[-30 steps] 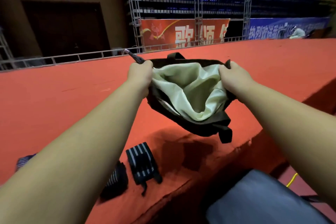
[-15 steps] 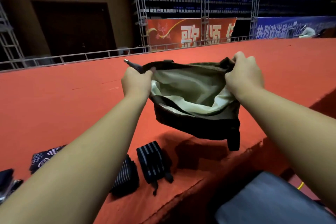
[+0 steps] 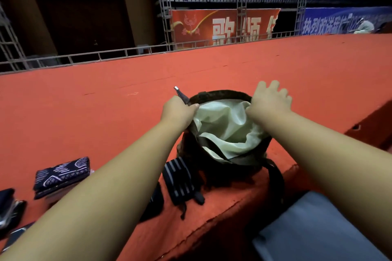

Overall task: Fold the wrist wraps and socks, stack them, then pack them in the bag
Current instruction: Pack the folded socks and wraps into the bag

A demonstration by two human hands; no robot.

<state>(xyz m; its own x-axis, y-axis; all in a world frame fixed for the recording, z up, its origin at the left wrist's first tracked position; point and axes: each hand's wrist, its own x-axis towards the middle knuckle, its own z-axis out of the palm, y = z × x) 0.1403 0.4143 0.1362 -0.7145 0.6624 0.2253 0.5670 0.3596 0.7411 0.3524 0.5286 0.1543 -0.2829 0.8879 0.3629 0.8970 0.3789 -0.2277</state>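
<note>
While left hand grips the soft, floppy bag rim, right hand spreads fingers over opposite rim; wrist wrap looks light, grab whole.

Open dark bag — striped wrap beside

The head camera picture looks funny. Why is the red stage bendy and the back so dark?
Head view: the wide-angle lens bows the red stage and the railing; head view: light falls brightly on the pale lining of the bag, while the doorway behind is dim.
</note>
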